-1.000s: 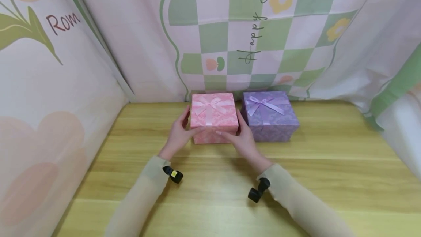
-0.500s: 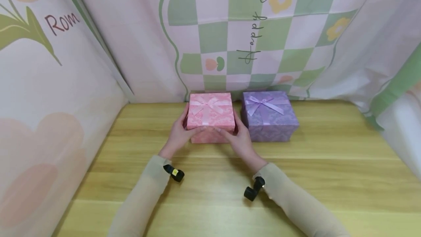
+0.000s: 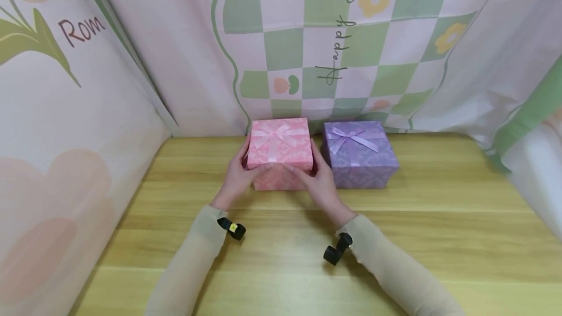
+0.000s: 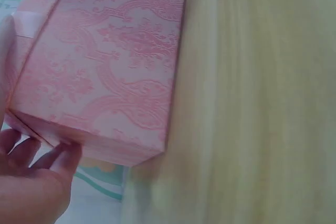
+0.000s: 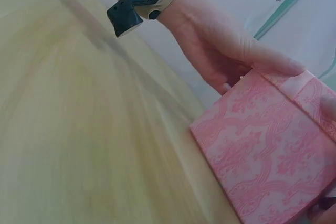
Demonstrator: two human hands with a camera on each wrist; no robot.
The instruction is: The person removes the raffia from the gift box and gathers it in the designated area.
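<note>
A pink patterned gift box (image 3: 281, 180) stands at the back of the table, its lid (image 3: 295, 151) topped with a pale ribbon bow (image 3: 275, 135). My left hand (image 3: 237, 174) holds the lid at its left side, thumb along the front rim and fingers at the side. On the opposite side my right hand (image 3: 322, 178) grips it the same way, thumb pointing inward. In the left wrist view, the left fingertips (image 4: 67, 156) touch the side of the box near the lid's edge. The lid sits a little raised over the body, whose base rests on the table.
Close to the right of the pink box stands a purple gift box (image 3: 364, 174) with a lilac bow, near my right fingers. A printed curtain (image 3: 283, 50) hangs right behind both boxes. The wooden table (image 3: 272, 257) stretches in front, with another printed cloth (image 3: 52, 126) along its left.
The pink box first shifted slightly left, away from the purple box. Since then both hands have raised its lid a little, while the base has stayed put.
</note>
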